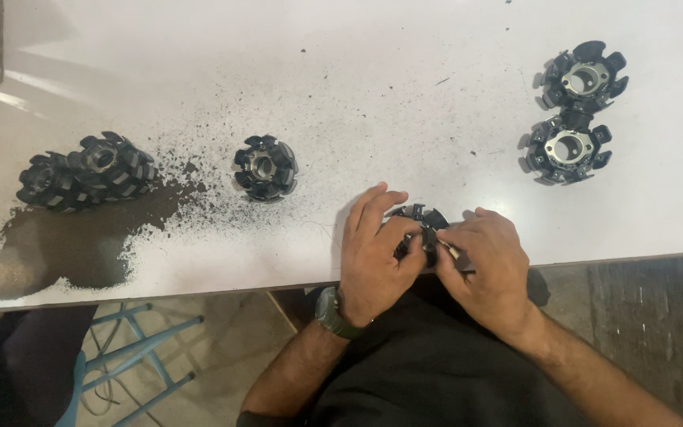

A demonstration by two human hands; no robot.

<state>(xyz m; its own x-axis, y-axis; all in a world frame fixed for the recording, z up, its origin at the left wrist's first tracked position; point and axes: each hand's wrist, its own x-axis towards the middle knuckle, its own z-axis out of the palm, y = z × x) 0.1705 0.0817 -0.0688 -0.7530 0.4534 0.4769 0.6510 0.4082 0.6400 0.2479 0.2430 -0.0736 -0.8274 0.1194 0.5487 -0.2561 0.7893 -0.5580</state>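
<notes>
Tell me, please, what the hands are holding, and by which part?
Both the left hand and right hand grip a black toothed ring at its near edge, resting on the white table.

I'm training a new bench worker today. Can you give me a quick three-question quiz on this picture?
1. True or false: both hands are on the same black toothed ring.
2. How many other toothed rings lie on the white table?
3. Which wrist wears the watch: A left, B right?

Key: 1 true. 2 five: two stacked far left, one beside the dark dust patch, two at the right. 3 A.
</notes>
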